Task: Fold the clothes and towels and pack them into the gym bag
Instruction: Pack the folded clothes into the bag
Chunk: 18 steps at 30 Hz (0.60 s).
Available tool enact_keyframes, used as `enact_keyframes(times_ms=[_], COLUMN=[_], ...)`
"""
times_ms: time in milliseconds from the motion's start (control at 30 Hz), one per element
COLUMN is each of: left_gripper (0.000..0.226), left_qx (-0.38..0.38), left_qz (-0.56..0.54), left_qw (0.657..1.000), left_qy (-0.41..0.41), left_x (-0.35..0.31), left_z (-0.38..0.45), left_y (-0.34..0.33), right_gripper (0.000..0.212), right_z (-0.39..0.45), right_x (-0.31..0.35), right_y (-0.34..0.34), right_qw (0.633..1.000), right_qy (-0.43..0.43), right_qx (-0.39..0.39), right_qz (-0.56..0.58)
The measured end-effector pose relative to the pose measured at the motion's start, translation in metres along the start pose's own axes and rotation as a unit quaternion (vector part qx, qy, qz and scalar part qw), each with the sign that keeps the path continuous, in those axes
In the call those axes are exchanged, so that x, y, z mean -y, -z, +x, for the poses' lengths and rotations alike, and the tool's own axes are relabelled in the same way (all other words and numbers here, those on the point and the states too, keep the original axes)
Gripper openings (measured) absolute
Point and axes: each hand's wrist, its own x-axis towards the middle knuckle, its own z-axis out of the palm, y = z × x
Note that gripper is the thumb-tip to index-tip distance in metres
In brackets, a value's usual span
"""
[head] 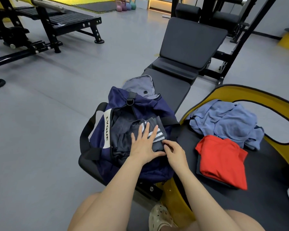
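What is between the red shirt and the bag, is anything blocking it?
Nothing visible blocks it. The red shirt lies on the dark pad right of the bag. The bag's top is open, though both hands, left hand and right hand, are on the striped garment inside.

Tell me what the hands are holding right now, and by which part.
The right hand pinches the near edge of the dark striped garment in the gym bag; the left hand presses flat on top.
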Motion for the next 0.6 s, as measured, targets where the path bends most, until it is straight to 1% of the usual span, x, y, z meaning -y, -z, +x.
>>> enact_keyframes(times_ms=[67,133,167,200,233,267,300,333,400,467,533,600], left_gripper=[0.089,0.072,0.063,0.055,0.049,0.044,0.04,0.037,0.034,0.036,0.038,0.038], left_qx=[-0.014,-0.025,-0.034,-0.049,-0.075,-0.109,-0.147,-0.18,-0.226,-0.256,-0.277,-0.285], left_qz=[-0.017,-0.035,-0.045,-0.072,-0.127,-0.208,-0.299,-0.38,-0.471,-0.521,-0.541,-0.537], left_qw=[1.0,0.999,0.998,0.996,0.989,0.971,0.941,0.903,0.842,0.793,0.769,0.77], left_qy=[-0.001,0.01,0.014,0.019,0.027,0.041,0.06,0.082,0.137,0.184,0.198,0.195], left_x=[-0.004,-0.005,-0.005,-0.004,-0.004,-0.003,-0.003,-0.002,0.001,0.008,0.015,0.02], left_z=[0.006,0.012,0.014,0.016,0.016,0.014,0.011,0.007,-0.001,-0.004,-0.006,-0.01], left_y=[-0.004,-0.007,-0.008,-0.009,-0.009,-0.008,-0.006,-0.002,0.008,0.015,0.018,0.019], right_gripper=[0.028,0.026,0.024,0.022,0.02,0.018,0.017,0.017,0.02,0.026,0.03,0.025], right_z=[0.003,0.004,0.004,0.005,0.005,0.004,0.004,0.004,0.004,0.007,0.011,0.014], right_x=[-0.002,-0.002,-0.003,-0.003,-0.003,-0.003,-0.002,-0.001,0.004,0.012,0.02,0.027], right_y=[0.001,0.001,0.001,0.001,0.002,0.001,0.0,-0.002,-0.009,-0.015,-0.019,-0.019], right_qw=[0.999,0.99,0.987,0.988,0.991,0.994,0.996,0.998,0.998,0.989,0.967,0.95], right_qy=[0.0,-0.016,-0.026,-0.032,-0.039,-0.044,-0.045,-0.042,-0.024,0.012,0.055,0.071], right_qx=[-0.018,-0.029,-0.042,-0.057,-0.068,-0.071,-0.064,-0.048,-0.017,-0.011,0.004,0.036], right_qz=[0.05,0.134,0.152,0.141,0.109,0.073,0.044,0.018,-0.053,-0.149,-0.248,-0.3])
